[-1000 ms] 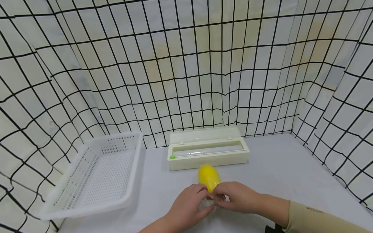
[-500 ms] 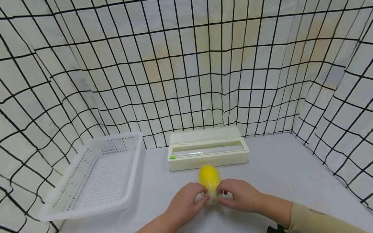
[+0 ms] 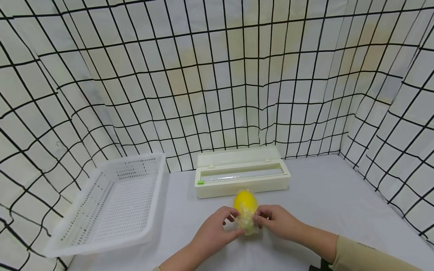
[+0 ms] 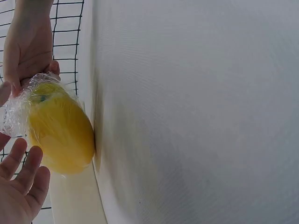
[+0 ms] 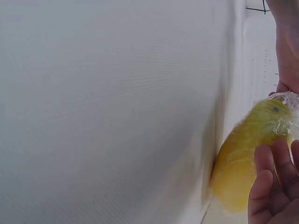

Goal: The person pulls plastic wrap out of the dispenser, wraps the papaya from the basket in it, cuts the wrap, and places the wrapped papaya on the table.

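A yellow fruit (image 3: 245, 202), its end near the person greenish, lies on the table in clear plastic wrap (image 3: 246, 222). The wrap is bunched and crinkled around the greenish end. From the left side, the left hand (image 3: 217, 230) holds the bunched wrap with thumb and forefinger, its other fingers (image 4: 29, 170) loosely curled beside the fruit. On the opposite side the right hand (image 3: 279, 222) pinches the wrap's edge. In the right wrist view, the right fingers (image 5: 283, 161) lie in front of the fruit (image 5: 238, 163) and hide part of it.
Behind the fruit stands a cream plastic-wrap dispenser (image 3: 244, 187) with its lid up, a roll inside and a green slider (image 3: 200, 182). A white perforated basket (image 3: 154, 210) sits at the left. Walls of white cloth with black grid lines (image 3: 244, 86) surround the table (image 3: 325, 195).
Both hands have shifted slightly up and the fingers have moved along the wrap. More of the wrapped greenish end now shows between them. The fruit has shifted a little to the right.
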`<action>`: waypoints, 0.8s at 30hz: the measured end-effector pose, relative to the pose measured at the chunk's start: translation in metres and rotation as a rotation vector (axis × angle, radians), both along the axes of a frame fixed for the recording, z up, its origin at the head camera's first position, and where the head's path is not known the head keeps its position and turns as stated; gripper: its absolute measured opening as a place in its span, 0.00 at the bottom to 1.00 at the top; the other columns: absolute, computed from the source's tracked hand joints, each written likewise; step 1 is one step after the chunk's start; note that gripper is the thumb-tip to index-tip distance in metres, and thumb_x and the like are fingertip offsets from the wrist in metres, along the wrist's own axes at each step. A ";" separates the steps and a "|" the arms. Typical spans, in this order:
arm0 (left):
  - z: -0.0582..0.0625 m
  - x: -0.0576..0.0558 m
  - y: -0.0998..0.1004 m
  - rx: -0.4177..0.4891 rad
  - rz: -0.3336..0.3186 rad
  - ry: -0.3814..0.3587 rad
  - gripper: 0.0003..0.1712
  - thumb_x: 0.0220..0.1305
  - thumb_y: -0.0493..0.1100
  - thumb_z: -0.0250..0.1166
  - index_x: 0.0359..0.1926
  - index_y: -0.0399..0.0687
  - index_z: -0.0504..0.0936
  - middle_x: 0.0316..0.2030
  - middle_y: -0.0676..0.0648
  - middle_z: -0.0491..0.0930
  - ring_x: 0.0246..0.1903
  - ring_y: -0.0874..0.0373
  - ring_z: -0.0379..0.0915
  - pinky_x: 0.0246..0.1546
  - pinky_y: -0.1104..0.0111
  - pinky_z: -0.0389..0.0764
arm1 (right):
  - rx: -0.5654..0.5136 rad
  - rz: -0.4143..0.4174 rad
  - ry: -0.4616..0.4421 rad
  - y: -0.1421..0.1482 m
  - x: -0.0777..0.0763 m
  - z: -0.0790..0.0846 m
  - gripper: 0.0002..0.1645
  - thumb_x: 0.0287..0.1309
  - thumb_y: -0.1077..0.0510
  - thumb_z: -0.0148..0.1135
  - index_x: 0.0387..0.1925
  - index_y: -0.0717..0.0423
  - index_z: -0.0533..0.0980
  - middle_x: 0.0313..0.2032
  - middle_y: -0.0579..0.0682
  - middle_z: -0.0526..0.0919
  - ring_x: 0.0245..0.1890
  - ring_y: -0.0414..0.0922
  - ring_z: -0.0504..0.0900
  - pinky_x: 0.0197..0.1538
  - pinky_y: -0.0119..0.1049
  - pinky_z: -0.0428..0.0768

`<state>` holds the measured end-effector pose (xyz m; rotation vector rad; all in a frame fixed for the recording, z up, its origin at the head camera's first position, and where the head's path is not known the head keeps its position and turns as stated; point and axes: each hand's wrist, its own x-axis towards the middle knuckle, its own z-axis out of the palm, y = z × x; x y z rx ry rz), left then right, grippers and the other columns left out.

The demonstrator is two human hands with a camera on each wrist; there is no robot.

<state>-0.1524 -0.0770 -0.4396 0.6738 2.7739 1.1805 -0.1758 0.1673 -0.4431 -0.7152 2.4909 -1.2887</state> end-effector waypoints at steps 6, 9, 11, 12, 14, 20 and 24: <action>0.000 -0.002 0.001 -0.032 0.017 0.012 0.18 0.62 0.56 0.69 0.49 0.56 0.78 0.47 0.59 0.76 0.42 0.63 0.74 0.42 0.68 0.78 | -0.043 0.016 -0.032 0.001 -0.001 0.001 0.12 0.70 0.49 0.57 0.33 0.49 0.79 0.30 0.40 0.82 0.32 0.42 0.78 0.34 0.33 0.76; 0.000 -0.004 0.001 -0.017 0.036 -0.035 0.17 0.64 0.55 0.67 0.49 0.56 0.79 0.45 0.59 0.78 0.41 0.63 0.74 0.41 0.68 0.77 | -0.057 0.011 -0.056 0.001 -0.001 0.000 0.12 0.70 0.49 0.58 0.34 0.50 0.79 0.31 0.42 0.82 0.32 0.42 0.78 0.34 0.33 0.77; -0.001 -0.005 0.001 -0.005 0.046 -0.052 0.16 0.64 0.56 0.67 0.48 0.55 0.80 0.44 0.60 0.78 0.41 0.62 0.75 0.40 0.68 0.77 | -0.063 -0.013 -0.076 0.001 0.000 -0.001 0.11 0.68 0.49 0.60 0.34 0.50 0.79 0.31 0.43 0.82 0.31 0.43 0.78 0.34 0.33 0.78; -0.002 -0.006 0.000 0.005 0.051 -0.059 0.16 0.65 0.56 0.67 0.48 0.55 0.80 0.43 0.60 0.78 0.41 0.62 0.75 0.40 0.68 0.77 | -0.061 -0.033 -0.083 0.000 0.000 -0.001 0.12 0.67 0.48 0.61 0.34 0.50 0.79 0.31 0.43 0.81 0.30 0.43 0.77 0.33 0.33 0.78; -0.003 -0.007 0.001 0.022 0.063 -0.065 0.16 0.64 0.55 0.67 0.48 0.54 0.80 0.44 0.58 0.78 0.42 0.60 0.75 0.41 0.68 0.77 | -0.053 -0.087 -0.091 -0.001 -0.001 -0.003 0.13 0.65 0.46 0.63 0.33 0.51 0.78 0.28 0.44 0.79 0.29 0.42 0.75 0.31 0.32 0.77; -0.004 -0.008 0.003 0.069 0.150 -0.189 0.30 0.60 0.58 0.70 0.58 0.51 0.74 0.54 0.50 0.72 0.47 0.57 0.73 0.40 0.62 0.79 | -0.019 -0.237 -0.134 -0.004 -0.004 -0.006 0.20 0.58 0.42 0.69 0.36 0.53 0.74 0.27 0.47 0.74 0.27 0.43 0.71 0.27 0.31 0.70; -0.004 -0.010 0.004 0.107 0.201 -0.326 0.42 0.56 0.61 0.72 0.66 0.50 0.68 0.61 0.46 0.70 0.49 0.55 0.75 0.39 0.58 0.81 | -0.002 -0.267 -0.224 -0.004 -0.007 -0.007 0.28 0.57 0.41 0.69 0.47 0.57 0.72 0.31 0.48 0.77 0.26 0.44 0.74 0.28 0.35 0.74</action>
